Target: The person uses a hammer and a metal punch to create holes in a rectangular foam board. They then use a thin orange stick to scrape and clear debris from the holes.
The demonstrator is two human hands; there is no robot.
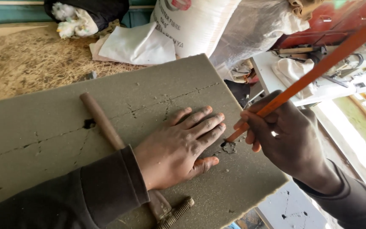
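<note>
A grey-green foam slab (64, 127) with cracks and small holes fills the middle of the view. My left hand (178, 148) lies flat on it, fingers apart, pressing it down beside a small dark hole (228, 146). My right hand (284, 135) grips a long orange stick (318, 68) like a pencil, its tip touching the slab at that hole. A hammer with a brown wooden handle (102, 121) lies on the slab under my left wrist, its metal head (174, 212) near the front edge.
A white sack (191, 25) and a clear plastic bag (255, 25) stand behind the slab. White cloth (136, 44) lies on straw-covered ground (22, 63). At the right are a white table (272, 76) with tools and a red case (331, 25).
</note>
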